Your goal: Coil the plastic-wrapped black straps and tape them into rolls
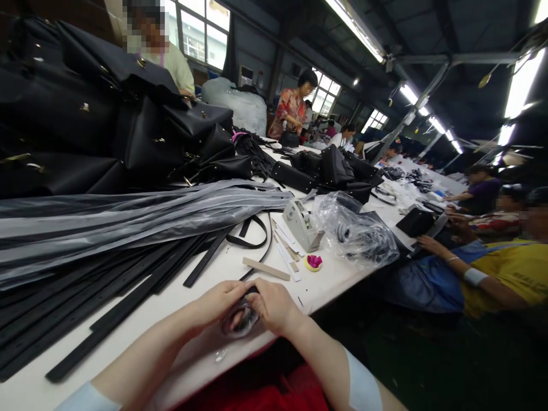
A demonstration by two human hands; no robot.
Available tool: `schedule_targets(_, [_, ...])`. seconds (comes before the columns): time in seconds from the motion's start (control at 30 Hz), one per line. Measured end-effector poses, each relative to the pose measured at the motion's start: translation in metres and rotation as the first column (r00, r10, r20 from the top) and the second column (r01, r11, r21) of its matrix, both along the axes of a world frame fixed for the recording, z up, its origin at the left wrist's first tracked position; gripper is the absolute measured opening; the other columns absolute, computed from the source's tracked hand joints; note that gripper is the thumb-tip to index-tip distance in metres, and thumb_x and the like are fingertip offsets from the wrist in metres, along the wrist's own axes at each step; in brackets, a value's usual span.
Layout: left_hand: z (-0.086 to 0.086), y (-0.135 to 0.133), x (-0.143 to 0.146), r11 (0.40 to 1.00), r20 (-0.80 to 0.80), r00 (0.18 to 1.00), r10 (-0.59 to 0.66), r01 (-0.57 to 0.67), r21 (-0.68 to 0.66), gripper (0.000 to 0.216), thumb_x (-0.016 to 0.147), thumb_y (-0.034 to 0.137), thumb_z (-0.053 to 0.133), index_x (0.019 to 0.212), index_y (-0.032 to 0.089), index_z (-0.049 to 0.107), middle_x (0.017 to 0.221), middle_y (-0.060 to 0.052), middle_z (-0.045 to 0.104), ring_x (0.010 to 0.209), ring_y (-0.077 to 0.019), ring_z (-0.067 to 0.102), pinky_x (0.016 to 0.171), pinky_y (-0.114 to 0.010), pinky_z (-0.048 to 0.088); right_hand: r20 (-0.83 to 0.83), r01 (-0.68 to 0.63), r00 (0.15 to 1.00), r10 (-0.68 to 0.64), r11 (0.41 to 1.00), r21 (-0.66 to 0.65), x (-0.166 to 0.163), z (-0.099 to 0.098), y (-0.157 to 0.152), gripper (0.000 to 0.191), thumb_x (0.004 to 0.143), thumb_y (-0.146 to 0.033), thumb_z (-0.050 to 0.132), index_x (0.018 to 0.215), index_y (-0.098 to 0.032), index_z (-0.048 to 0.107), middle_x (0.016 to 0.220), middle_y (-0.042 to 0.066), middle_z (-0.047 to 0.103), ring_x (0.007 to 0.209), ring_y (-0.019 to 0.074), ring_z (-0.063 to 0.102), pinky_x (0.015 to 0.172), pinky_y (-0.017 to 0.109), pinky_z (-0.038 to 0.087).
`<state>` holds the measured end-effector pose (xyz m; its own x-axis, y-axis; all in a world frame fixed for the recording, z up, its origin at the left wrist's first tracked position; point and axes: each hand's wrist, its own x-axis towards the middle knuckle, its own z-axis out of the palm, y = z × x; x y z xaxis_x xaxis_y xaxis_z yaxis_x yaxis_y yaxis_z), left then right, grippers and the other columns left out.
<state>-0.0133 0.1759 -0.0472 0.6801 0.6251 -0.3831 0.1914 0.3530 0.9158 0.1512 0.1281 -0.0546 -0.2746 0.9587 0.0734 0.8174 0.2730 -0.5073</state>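
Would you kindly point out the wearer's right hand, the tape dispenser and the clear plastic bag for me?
Right hand (275,305): head view, on the back of the hand.
Tape dispenser (299,226): head view, on its grey body.
Clear plastic bag (357,233): head view, on its crumpled middle.

Glaring tubes (524,85), bright windows (203,29), dark roof (422,31)

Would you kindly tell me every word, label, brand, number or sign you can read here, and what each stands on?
None can be read with certainty.
Yellow shirt, far right: dark lettering, too blurred to read.
Tape dispenser: small dark marks on its side, too small to tell whether they are letters.
Clear-wrapped item between left hand and right hand: no lettering visible.
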Motion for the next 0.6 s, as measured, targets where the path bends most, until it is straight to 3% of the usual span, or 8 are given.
schedule_targets(0.13, [-0.002,0.003,0.002,0.981,-0.048,0.98,0.193,-0.194,-0.018,0.057,0.066,0.076,0.055,0.059,0.019,0.052,0.035,0.008,0.038,0.035,-0.0089,0.03,0.04,-0.022,0.023,-0.012,-0.062,0.998,0.062,0.997,0.049,0.0,0.008,0.019,0.035,0.1,-0.039,0.03,0.101,-0.018,0.058,0.092,0.007,0.064,0.086,0.0191,0.059,0.076,0.029,0.042])
schedule_targets(0.23, [0.0,0.008,-0.001,0.966,0.002,0.968,0.25,-0.25,-0.067,0.054,0.068,0.073,0.056,0.059,0.02,0.05,0.035,0.007,0.039,0.034,-0.0096,0.032,0.039,-0.022,0.023,-0.045,0.136,0.99,-0.13,0.976,0.171,0.012,0.011,0.035,0.028,0.098,-0.03,0.038,0.107,-0.016,0.06,0.1,0.009,0.064,0.096,0.0194,0.057,0.086,0.031,0.041])
schedule_targets(0.33, [0.002,0.015,-0.006,0.931,0.053,0.932,0.359,-0.353,-0.097,0.05,0.075,0.066,0.053,0.057,0.02,0.049,0.035,0.008,0.037,0.035,-0.0093,0.033,0.04,-0.022,0.024,0.08,0.302,0.944,-0.321,0.935,0.183,0.03,0.002,0.046,0.029,0.085,-0.028,0.06,0.112,-0.016,0.063,0.102,0.01,0.064,0.099,0.0232,0.057,0.089,0.034,0.041])
schedule_targets(0.47, [-0.001,0.019,-0.007,0.903,0.074,0.901,0.428,-0.423,-0.081,0.05,0.08,0.061,0.051,0.052,0.02,0.045,0.037,0.007,0.037,0.036,-0.009,0.034,0.042,-0.022,0.028,0.22,0.297,0.924,-0.312,0.95,0.1,0.042,-0.016,0.045,0.022,0.083,-0.028,0.064,0.103,-0.021,0.07,0.094,0.008,0.066,0.093,0.0223,0.059,0.084,0.032,0.042])
schedule_targets(0.6, [-0.005,0.018,-0.005,0.898,0.089,0.896,0.434,-0.424,-0.115,0.046,0.078,0.059,0.054,0.056,0.019,0.05,0.036,0.007,0.038,0.036,-0.0092,0.032,0.042,-0.023,0.028,0.201,0.275,0.933,-0.297,0.952,0.133,0.044,-0.021,0.035,0.019,0.086,-0.03,0.062,0.102,-0.023,0.07,0.09,0.006,0.066,0.088,0.0195,0.06,0.079,0.03,0.042])
